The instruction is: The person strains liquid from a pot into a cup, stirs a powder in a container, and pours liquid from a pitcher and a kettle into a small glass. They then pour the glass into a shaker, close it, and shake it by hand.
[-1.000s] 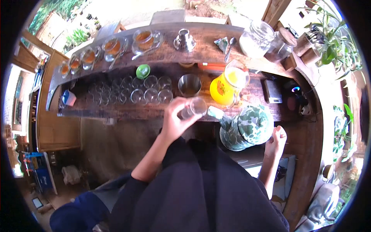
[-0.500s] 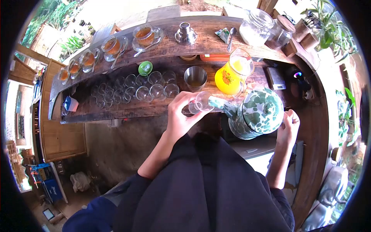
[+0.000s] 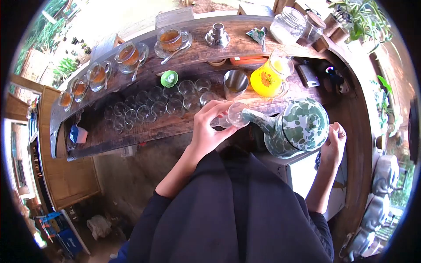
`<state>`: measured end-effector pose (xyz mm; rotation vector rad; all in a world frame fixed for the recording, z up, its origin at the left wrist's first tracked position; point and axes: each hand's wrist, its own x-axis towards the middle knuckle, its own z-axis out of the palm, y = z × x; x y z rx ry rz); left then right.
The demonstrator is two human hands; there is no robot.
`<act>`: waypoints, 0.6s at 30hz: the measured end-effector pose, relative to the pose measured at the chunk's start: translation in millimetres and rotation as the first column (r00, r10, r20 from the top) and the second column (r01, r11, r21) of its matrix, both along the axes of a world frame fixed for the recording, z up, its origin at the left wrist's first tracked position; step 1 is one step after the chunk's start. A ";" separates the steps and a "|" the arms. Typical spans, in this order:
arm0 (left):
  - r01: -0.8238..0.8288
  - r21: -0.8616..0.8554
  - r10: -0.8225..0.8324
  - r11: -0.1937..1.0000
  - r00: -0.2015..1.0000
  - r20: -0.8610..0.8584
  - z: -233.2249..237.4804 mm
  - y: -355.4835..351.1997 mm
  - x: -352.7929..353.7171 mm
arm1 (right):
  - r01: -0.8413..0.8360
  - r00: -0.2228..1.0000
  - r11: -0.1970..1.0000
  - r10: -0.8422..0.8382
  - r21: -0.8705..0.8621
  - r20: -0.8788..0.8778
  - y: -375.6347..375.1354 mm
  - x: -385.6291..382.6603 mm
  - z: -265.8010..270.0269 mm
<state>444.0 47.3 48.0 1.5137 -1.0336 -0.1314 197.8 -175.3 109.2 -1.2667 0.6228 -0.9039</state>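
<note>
Left hand [image 3: 206, 127] wrapped around small clear glass [image 3: 234, 116], held tilted above counter edge. Right hand [image 3: 334, 142] closed on handle of green camouflage-pattern kettle [image 3: 298, 127]; spout tip at glass mouth. Yellow pitcher [image 3: 267, 79] behind.

kettle [image 3: 302, 127] handle hidden behind its body and right hand [image 3: 334, 147], glass [image 3: 234, 117] contents indiscernible
</note>
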 end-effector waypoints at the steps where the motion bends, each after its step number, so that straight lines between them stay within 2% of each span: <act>1: 0.012 -0.006 -0.012 1.000 1.000 -0.002 2.4 5.1 3.0 | 0.026 0.999 1.000 -0.026 -0.014 -0.020 10.5 2.8 4.6; 5: 0.076 -0.006 -0.076 0.997 0.997 -0.028 0.8 23.1 16.1 | 0.095 0.995 0.995 -0.096 -0.026 -0.028 42.0 8.2 11.8; 7: 0.114 -0.005 -0.114 0.993 0.993 -0.042 -3.2 29.0 23.4 | 0.106 0.993 0.994 -0.106 0.012 0.047 49.2 2.7 2.9; 10: 0.167 0.004 -0.166 0.986 0.984 -0.071 -4.0 39.2 32.6 | 0.222 0.974 0.975 -0.221 0.004 -0.038 72.7 9.7 7.3; 18: 0.233 0.043 -0.227 0.972 0.968 -0.111 -18.8 53.6 57.3 | 0.226 0.972 0.974 -0.225 0.008 -0.061 106.0 13.7 -4.5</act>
